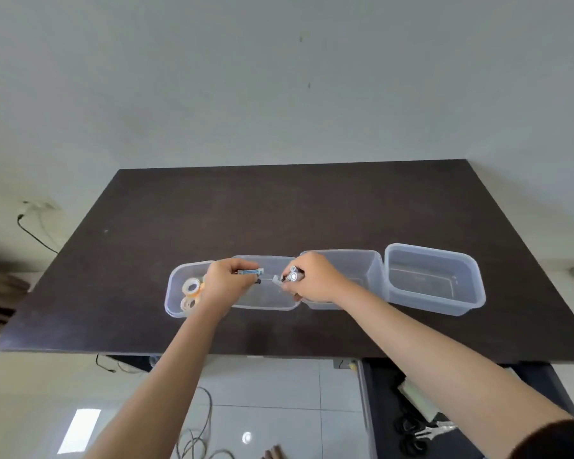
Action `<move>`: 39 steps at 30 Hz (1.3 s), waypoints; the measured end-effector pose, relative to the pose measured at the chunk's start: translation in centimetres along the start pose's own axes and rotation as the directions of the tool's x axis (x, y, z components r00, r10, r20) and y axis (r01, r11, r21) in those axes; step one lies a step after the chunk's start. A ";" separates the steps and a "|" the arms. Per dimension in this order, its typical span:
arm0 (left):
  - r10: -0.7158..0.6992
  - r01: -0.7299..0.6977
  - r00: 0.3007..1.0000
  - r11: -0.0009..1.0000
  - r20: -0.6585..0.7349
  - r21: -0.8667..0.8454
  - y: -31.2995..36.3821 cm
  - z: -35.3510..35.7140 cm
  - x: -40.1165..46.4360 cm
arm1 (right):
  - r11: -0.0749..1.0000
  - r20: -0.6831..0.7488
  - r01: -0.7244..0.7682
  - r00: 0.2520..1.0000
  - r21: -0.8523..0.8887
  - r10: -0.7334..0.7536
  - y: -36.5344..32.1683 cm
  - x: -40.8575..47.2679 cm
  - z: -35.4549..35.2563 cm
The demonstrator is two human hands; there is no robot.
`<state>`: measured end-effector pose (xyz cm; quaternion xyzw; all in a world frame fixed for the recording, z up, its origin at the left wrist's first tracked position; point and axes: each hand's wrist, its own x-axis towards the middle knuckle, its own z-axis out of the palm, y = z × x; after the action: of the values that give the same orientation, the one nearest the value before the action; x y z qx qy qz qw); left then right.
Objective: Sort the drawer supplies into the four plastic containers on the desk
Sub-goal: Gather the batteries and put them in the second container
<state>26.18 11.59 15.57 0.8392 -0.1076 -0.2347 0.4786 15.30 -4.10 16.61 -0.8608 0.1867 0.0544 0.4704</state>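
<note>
Both hands hovered over the second container from the left: left hand gripped a pen, right hand clutched markers. Release there appeared next; tape rolls occupied the leftmost container.

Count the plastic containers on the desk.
4, in a row along the near side: leftmost holding tape rolls, second beneath the hands, third behind the right wrist, rightmost apart. None seems hidden.

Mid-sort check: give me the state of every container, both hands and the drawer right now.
Leftmost container: holds tape rolls.
Second container: looks empty, both hands above it.
Third container: contents unclear.
Rightmost container: empty.
Left hand: grips markers.
Right hand: grips marker bundle.
Drawer: open, scissors inside.
</note>
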 end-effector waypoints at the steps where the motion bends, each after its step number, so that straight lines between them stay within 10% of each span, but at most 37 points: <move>1: 0.004 -0.004 1.000 0.999 0.014 0.033 -0.2 -0.3 1.1 | 1.000 -0.025 -0.026 0.999 -0.018 0.025 -0.6 1.4 0.8; 11: -0.048 -0.064 0.959 0.923 0.279 0.379 -3.7 1.0 5.9 | 0.831 0.061 -0.214 0.957 -0.513 0.284 -1.6 8.6 5.8; 20: 0.025 -0.176 0.917 0.920 0.397 0.349 -3.6 0.5 6.2 | 0.819 0.089 -0.205 0.951 -0.536 0.297 -1.0 8.9 6.2; 39: 0.186 -0.176 0.981 0.975 -0.062 0.139 -3.3 9.1 -6.8 | 0.968 0.054 0.098 0.995 -0.230 -0.088 5.1 -5.4 -2.9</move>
<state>15.63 9.16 10.79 0.8640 -0.1812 -0.1511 0.4447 8.13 -7.53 15.61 -0.9163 0.1282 0.0727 0.3723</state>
